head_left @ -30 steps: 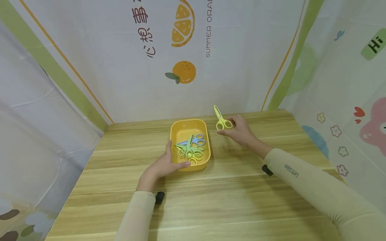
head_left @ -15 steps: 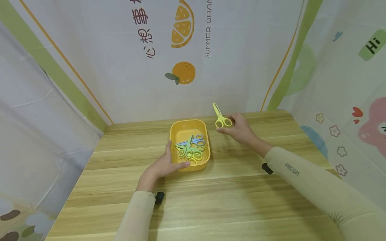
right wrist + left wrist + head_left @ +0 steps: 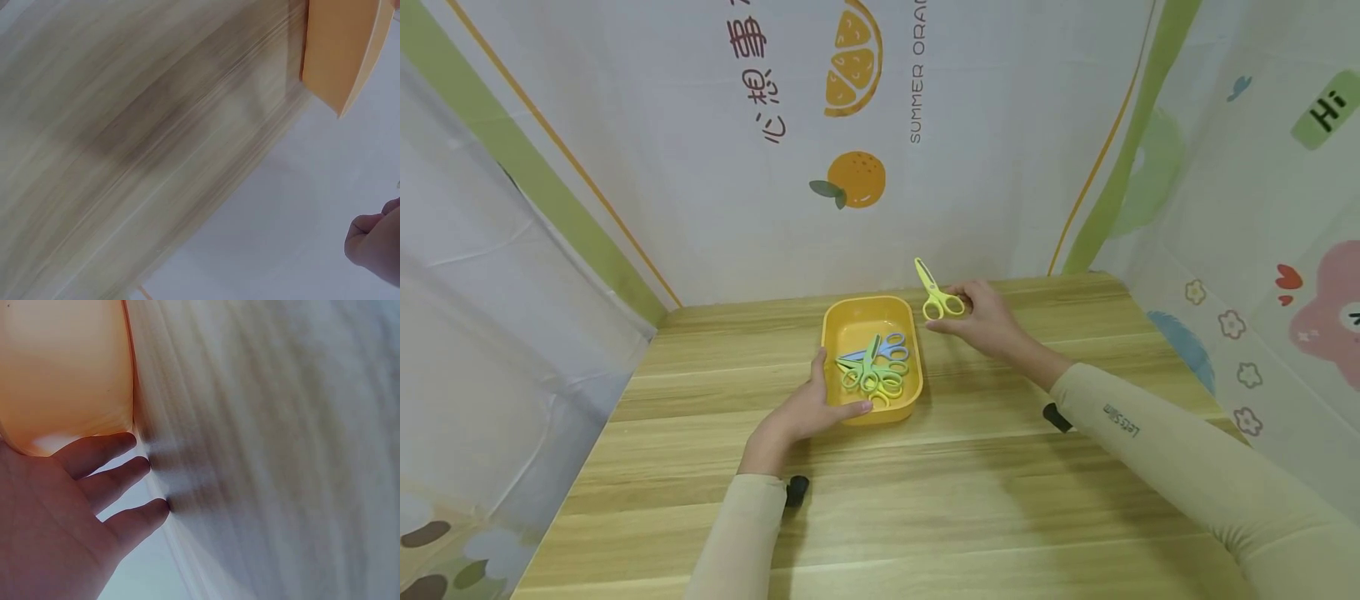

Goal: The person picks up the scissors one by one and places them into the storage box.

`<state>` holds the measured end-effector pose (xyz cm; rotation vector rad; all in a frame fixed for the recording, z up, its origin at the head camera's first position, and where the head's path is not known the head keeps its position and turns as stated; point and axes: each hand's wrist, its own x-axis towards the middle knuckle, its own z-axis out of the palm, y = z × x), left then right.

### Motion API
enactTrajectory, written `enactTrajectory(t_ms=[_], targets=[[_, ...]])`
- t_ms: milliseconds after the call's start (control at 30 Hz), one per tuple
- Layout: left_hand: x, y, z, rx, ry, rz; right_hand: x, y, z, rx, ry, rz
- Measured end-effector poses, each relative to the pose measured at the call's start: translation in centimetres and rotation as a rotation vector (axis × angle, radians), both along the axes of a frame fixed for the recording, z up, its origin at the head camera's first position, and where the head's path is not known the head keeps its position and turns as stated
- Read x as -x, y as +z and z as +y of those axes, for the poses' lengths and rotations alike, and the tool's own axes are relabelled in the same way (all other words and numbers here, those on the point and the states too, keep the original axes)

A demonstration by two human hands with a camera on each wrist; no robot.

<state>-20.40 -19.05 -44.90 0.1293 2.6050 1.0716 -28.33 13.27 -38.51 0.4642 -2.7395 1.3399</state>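
Note:
Above the table's far side, my right hand (image 3: 988,321) pinches yellow scissors (image 3: 933,289) by their finger loops, blades pointing up. They hang just right of a yellow tray (image 3: 853,317), apart from it. My left hand (image 3: 805,410) holds that tray at its near left corner, thumb over the rim and fingers along the outer side. The left wrist view shows those fingers (image 3: 103,454) with tips at the table surface. Inside the tray lie blue scissors (image 3: 892,350), green scissors (image 3: 870,364) and a yellow pair partly hidden beneath. The right wrist view cuts off the pinching hand.
The tray stands on a wood-grain table (image 3: 715,400) near its back edge. A white printed curtain (image 3: 970,200) hangs right behind, and further printed cloth (image 3: 1225,250) closes the right side. Bare table top extends left, right and in front of the tray.
Over the last half second my right hand has shifted left with the yellow scissors, closer to the tray. The left hand and the tray have stayed in place.

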Motion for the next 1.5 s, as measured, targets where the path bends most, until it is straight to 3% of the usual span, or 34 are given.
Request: enactTrajectory(t_ms=[400,767,1100,1500], targets=[[0.1,-0.2,0.0,-0.006,0.001,0.005,0.0,0.3,-1.6,-0.044,0.072,-0.068],[0.0,-0.1,-0.1,-0.014,-0.01,0.002,-0.1,0.4,-4.3,-0.158,0.157,-0.142],[0.0,-0.1,-0.1,-0.019,-0.015,0.0,0.4,1.0,-7.2,-0.323,0.11,-0.245],[-0.2,0.2,-0.1,-0.023,-0.016,0.002,1.9,0.5,-9.9,-0.339,0.043,-0.328]])
